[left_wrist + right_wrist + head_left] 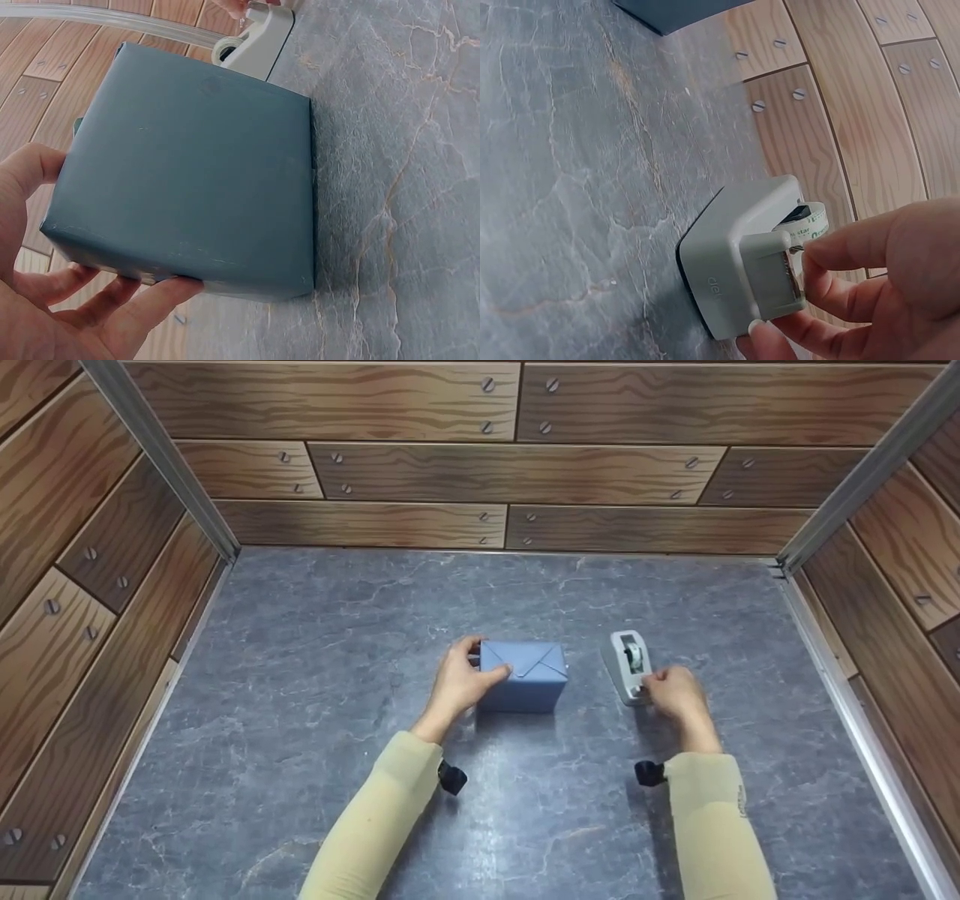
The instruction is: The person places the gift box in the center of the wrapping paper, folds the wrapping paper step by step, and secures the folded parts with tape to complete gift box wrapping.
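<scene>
A box wrapped in blue paper (523, 694) stands on the floor, its folded paper flaps facing up. My left hand (459, 681) grips its left end, with the thumb on the top face and the fingers along the side. To the right of the box is a pale grey tape dispenser (618, 669). My right hand (677, 694) is at the dispenser's near end, thumb and forefinger pinching the tape by the toothed cutter (790, 276). Other fingertips touch the front of the dispenser. Its tape roll (817, 220) shows behind the cutter in the right wrist view.
Marbled grey flooring (315, 660) lies beneath everything. Wood-patterned walls (420, 472) close it in at the back and both sides, with metal strips (840, 682) along the edges. A small black camera (452, 778) sits at each wrist.
</scene>
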Available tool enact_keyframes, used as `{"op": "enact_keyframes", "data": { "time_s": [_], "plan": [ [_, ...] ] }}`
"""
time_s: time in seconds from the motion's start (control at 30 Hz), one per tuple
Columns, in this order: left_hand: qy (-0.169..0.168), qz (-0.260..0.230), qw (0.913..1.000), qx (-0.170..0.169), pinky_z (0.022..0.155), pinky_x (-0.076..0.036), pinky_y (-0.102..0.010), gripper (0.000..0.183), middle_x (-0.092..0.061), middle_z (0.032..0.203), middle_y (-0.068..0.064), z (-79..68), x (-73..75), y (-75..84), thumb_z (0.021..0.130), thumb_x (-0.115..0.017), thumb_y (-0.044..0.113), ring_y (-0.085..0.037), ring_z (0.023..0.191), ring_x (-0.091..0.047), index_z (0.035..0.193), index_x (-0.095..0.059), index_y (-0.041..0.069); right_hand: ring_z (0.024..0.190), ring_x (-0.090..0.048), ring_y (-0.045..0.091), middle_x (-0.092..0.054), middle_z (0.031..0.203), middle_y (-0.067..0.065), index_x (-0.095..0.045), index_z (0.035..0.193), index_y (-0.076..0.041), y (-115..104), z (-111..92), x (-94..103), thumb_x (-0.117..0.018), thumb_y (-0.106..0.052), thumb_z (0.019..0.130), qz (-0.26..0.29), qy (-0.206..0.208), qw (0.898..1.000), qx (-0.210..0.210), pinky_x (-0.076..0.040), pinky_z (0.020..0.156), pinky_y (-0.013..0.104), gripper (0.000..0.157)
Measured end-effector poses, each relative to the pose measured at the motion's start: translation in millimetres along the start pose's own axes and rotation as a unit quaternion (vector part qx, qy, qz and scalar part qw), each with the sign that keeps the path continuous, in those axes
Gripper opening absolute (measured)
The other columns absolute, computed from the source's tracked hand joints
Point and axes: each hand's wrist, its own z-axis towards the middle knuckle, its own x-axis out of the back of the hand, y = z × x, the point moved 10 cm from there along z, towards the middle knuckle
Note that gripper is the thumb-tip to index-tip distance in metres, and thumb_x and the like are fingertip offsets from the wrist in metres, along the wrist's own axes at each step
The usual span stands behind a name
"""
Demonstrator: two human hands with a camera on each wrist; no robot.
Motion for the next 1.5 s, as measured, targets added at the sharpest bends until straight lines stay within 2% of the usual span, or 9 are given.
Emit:
{"op": "enact_keyframes", "data": {
  "time_s": [0.37,0.57,0.67,0.8,1.03,1.23,1.4,1.5],
  "plan": [
    [-0.004,0.004,1.0,0.006,0.08,-0.047,-0.029,0.063,-0.054,0.112,-0.007,-2.1,0.6,-2.1,0.072,-0.073,0.034,-0.021,0.101,-0.055,0.125,-0.051,0.008,0.07,-0.054,0.022,-0.06,0.089,0.017,-0.059,0.102,0.009,-1,0,1.6,-0.044,-0.021,0.091,0.041,0.006,0.999,0.0,-0.044,0.061,0.031,0.036],
    [-0.007,0.008,0.9999,0.005,0.081,-0.047,-0.031,0.066,-0.054,0.114,-0.008,-1.6,0.6,-0.2,0.073,-0.072,0.034,-0.023,0.103,-0.055,0.128,-0.049,0.005,0.069,-0.055,0.021,-0.054,0.092,0.018,-0.052,0.106,0.01,4,1,-4.5,-0.042,-0.019,0.093,0.115,-0.018,0.993,-0.016,-0.049,0.057,0.03,0.033],
    [-0.005,0.011,0.9999,0.004,0.081,-0.047,-0.03,0.066,-0.054,0.114,-0.008,-1.1,0.6,-0.5,0.073,-0.072,0.034,-0.022,0.103,-0.055,0.127,-0.05,0.005,0.068,-0.058,0.02,-0.05,0.095,0.019,-0.048,0.108,0.011,7,1,-10.7,-0.041,-0.016,0.094,0.175,-0.031,0.984,-0.028,-0.053,0.06,0.033,0.031],
    [0.0,0.011,0.9999,-0.001,0.08,-0.047,-0.03,0.065,-0.055,0.112,-0.007,-0.4,0.9,-0.5,0.072,-0.073,0.034,-0.022,0.101,-0.056,0.126,-0.051,0.005,0.07,-0.06,0.02,-0.045,0.098,0.02,-0.043,0.107,0.011,12,-1,-16.4,-0.039,-0.014,0.095,0.25,-0.037,0.966,-0.052,-0.053,0.066,0.034,0.028],
    [0.004,0.009,0.9999,-0.007,0.079,-0.048,-0.03,0.065,-0.056,0.111,-0.008,-0.2,1.4,0.2,0.072,-0.073,0.034,-0.023,0.1,-0.056,0.126,-0.051,0.006,0.073,-0.063,0.023,-0.049,0.098,0.021,-0.039,0.111,0.013,16,-6,-20.5,-0.037,-0.011,0.096,0.318,-0.053,0.944,-0.067,-0.052,0.072,0.036,0.028],
    [0.007,0.009,0.9999,-0.009,0.079,-0.048,-0.029,0.063,-0.056,0.109,-0.007,-1.3,2.9,1.5,0.072,-0.074,0.034,-0.022,0.1,-0.056,0.125,-0.052,0.007,0.085,-0.064,0.028,-0.05,0.107,0.027,-0.033,0.119,0.016,21,-12,-22.6,-0.038,-0.01,0.096,0.374,-0.077,0.922,-0.055,-0.05,0.077,0.039,0.035],
    [0.005,0.008,0.9999,-0.007,0.079,-0.048,-0.03,0.064,-0.055,0.11,-0.007,-2.1,2.3,1.2,0.072,-0.074,0.035,-0.022,0.1,-0.056,0.125,-0.052,0.007,0.093,-0.062,0.031,-0.047,0.109,0.028,-0.04,0.102,0.013,26,-17,-24.0,-0.041,-0.006,0.094,0.424,-0.08,0.902,-0.029,-0.047,0.081,0.043,0.021],
    [-0.004,0.005,1.0,0.001,0.079,-0.048,-0.032,0.065,-0.053,0.113,-0.006,-2.9,0.3,-1.1,0.074,-0.072,0.037,-0.022,0.103,-0.054,0.127,-0.049,0.008,0.098,-0.059,0.033,-0.044,0.109,0.027,-0.041,0.092,0.012,29,-20,-25.4,-0.042,-0.003,0.093,0.444,-0.077,0.893,-0.011,-0.046,0.083,0.044,0.015]
  ]
}}
